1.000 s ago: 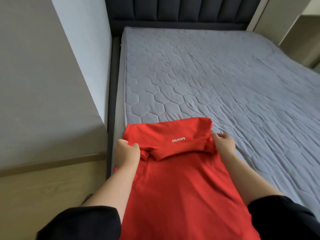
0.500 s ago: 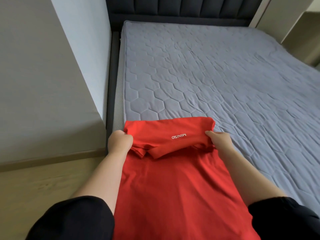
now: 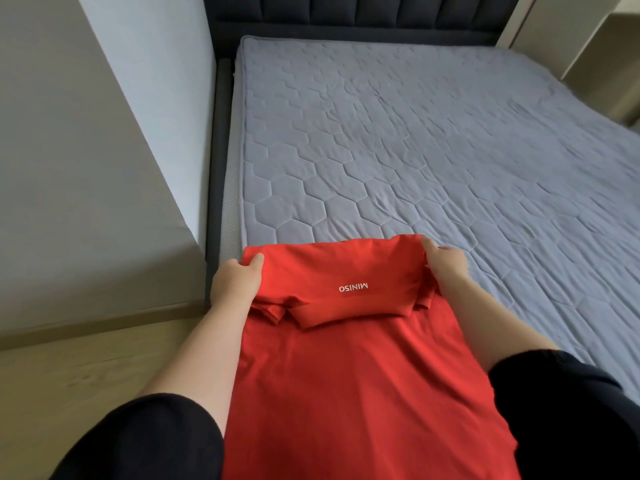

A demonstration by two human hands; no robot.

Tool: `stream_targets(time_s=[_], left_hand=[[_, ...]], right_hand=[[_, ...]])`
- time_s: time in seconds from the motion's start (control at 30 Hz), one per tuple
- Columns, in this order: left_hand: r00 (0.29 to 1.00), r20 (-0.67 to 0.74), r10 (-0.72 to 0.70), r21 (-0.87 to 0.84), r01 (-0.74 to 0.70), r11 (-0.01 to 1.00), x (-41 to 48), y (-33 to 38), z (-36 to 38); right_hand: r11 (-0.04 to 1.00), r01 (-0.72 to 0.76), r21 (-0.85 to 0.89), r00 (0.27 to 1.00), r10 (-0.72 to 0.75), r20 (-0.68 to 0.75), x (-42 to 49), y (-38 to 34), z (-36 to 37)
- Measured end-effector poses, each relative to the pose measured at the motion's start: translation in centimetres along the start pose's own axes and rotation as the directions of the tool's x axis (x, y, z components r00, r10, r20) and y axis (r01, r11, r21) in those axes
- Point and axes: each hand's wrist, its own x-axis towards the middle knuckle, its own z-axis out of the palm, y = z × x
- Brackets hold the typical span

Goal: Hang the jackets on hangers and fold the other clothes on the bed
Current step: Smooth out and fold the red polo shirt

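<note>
A red shirt (image 3: 353, 368) with a small white logo lies lengthwise at the near left corner of the bed (image 3: 433, 150). Its far end is folded back toward me over the body. My left hand (image 3: 237, 280) grips the left end of that fold, thumb on top. My right hand (image 3: 446, 263) grips the right end of the fold, fingers curled round the cloth. The shirt's near part runs out of view at the bottom edge.
The grey quilted mattress stretches away to a dark padded headboard (image 3: 363, 12). A pale wall and light wooden floor (image 3: 69, 368) lie to the left of the dark bed frame (image 3: 216, 168). Beige furniture (image 3: 609, 64) stands at the far right.
Both hands have slid the folded end of the shirt a little farther up the bed, and their grip has shifted toward the fold's far corners.
</note>
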Motion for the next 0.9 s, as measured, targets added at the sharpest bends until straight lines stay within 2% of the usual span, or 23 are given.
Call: stream_targets(time_s=[0.07, 0.13, 0.2, 0.27, 0.33, 0.37, 0.4, 0.43, 0.47, 0.5, 0.53, 0.57, 0.6, 0.63, 0.67, 0.73, 0.77, 0.83, 0.9], left_hand=[[0.999, 0.025, -0.043, -0.119, 0.046, 0.992, 0.4, -0.2, 0.5], [0.997, 0.012, -0.079, -0.219, 0.079, 0.972, 0.8, -0.7, 0.6], [0.994, -0.013, -0.110, -0.231, 0.104, 0.967, 0.5, -1.2, 0.4], [0.991, -0.093, -0.101, -0.150, 0.086, 0.985, -0.1, -1.5, 0.4], [0.950, -0.305, 0.062, -0.037, -0.077, 0.996, -0.5, -1.4, 0.4], [0.884, -0.403, 0.236, 0.027, -0.247, 0.969, -0.5, -0.9, 0.4], [0.773, -0.452, 0.445, 0.113, -0.445, 0.888, -0.4, -0.1, 0.6], [0.646, -0.440, 0.623, 0.197, -0.608, 0.769, -0.4, 0.9, 0.9], [0.566, -0.354, 0.745, 0.254, -0.708, 0.659, -0.7, 2.1, 1.4], [0.541, -0.209, 0.814, 0.290, -0.761, 0.580, -1.0, 3.0, 2.0], [0.555, -0.036, 0.831, 0.323, -0.781, 0.535, -1.6, 3.7, 2.6], [0.593, 0.132, 0.795, 0.367, -0.774, 0.516, -2.1, 3.6, 3.5], [0.640, 0.256, 0.725, 0.401, -0.753, 0.522, -2.4, 2.8, 4.5], [0.683, 0.338, 0.647, 0.431, -0.724, 0.539, -2.4, 1.5, 5.3], [0.714, 0.381, 0.588, 0.453, -0.698, 0.555, -2.6, 0.2, 5.8], [0.734, 0.369, 0.570, 0.484, -0.675, 0.557, -2.5, -1.2, 5.8], [0.741, 0.339, 0.579, 0.504, -0.663, 0.554, -2.3, -1.2, 5.7], [0.760, 0.275, 0.589, 0.558, -0.625, 0.546, -1.9, -0.4, 5.3], [0.772, 0.266, 0.577, 0.612, -0.598, 0.517, -1.2, 0.4, 4.8]], right_hand=[[0.988, -0.126, 0.088, 0.992, 0.123, 0.041, 1.2, -0.3, 0.5], [0.976, -0.192, 0.107, 0.981, 0.188, 0.044, 2.0, 0.0, 0.4], [0.984, -0.169, 0.052, 0.986, 0.169, 0.002, 2.7, 0.5, -0.1], [0.990, -0.089, -0.107, 0.996, 0.085, -0.038, 2.7, 0.8, -0.3], [0.966, 0.029, -0.256, 0.991, -0.061, -0.118, 2.0, 0.6, 0.1], [0.947, 0.111, -0.300, 0.971, -0.168, -0.171, 1.5, 0.3, 0.4], [0.909, 0.218, -0.355, 0.927, -0.306, -0.216, 0.7, 0.0, 0.9], [0.837, 0.352, -0.419, 0.864, -0.463, -0.199, -0.2, -0.2, 1.5], [0.731, 0.497, -0.468, 0.783, -0.610, -0.120, -1.1, -0.3, 2.3], [0.600, 0.624, -0.500, 0.701, -0.713, 0.019, -2.2, -0.3, 3.1], [0.457, 0.723, -0.519, 0.618, -0.763, 0.190, -3.1, 0.0, 4.0], [0.338, 0.776, -0.532, 0.569, -0.739, 0.361, -3.8, 0.6, 4.8], [0.257, 0.799, -0.544, 0.550, -0.680, 0.485, -4.0, 1.5, 5.2], [0.238, 0.787, -0.570, 0.576, -0.615, 0.539, -3.8, 2.4, 5.4], [0.283, 0.745, -0.604, 0.638, -0.565, 0.523, -3.2, 3.4, 5.2], [0.443, 0.612, -0.655, 0.780, -0.475, 0.407, -1.8, 4.5, 4.2], [0.490, 0.545, -0.680, 0.829, -0.435, 0.351, -1.3, 4.6, 3.6], [0.491, 0.478, -0.728, 0.867, -0.398, 0.301, -0.9, 4.2, 3.0], [0.470, 0.516, -0.716, 0.839, -0.445, 0.312, -0.9, 2.7, 3.1]])
